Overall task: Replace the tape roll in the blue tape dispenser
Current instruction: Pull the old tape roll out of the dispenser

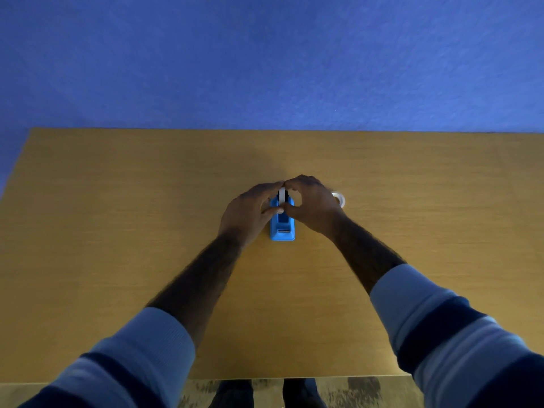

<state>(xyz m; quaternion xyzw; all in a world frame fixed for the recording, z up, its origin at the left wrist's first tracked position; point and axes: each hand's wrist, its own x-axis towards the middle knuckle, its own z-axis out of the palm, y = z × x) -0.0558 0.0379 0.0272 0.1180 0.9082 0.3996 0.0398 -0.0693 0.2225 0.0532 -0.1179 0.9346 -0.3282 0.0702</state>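
The blue tape dispenser (282,228) stands in the middle of the wooden table, its cutter end toward me. A white tape roll (282,194) stands on edge in its cradle. My left hand (250,213) and my right hand (312,206) close on this roll from either side, fingertips meeting above it and thumbs pressing at its near side. The far part of the dispenser is hidden by the fingers. A second tape roll (339,198) lies on the table just behind my right hand, partly covered by it.
The wooden table (147,231) meets a blue wall (265,69) at its far edge. Its near edge runs along the bottom, with patterned floor (347,391) and my feet below it.
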